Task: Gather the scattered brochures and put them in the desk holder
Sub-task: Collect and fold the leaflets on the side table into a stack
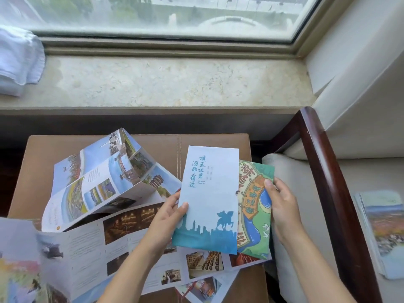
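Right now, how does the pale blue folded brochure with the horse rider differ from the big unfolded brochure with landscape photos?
The pale blue folded brochure is closed flat and held up by the left hand; the unfolded photo brochure lies tented open on the brown stool, untouched. One shows drawn art, the other photographs. Both are printed paper.

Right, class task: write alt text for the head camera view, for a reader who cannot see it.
Two hands hold folded brochures above a brown leather surface: the left hand grips a pale blue brochure, the right hand a green illustrated one tucked behind it. Unfolded brochures lie scattered at left, below a marble windowsill.
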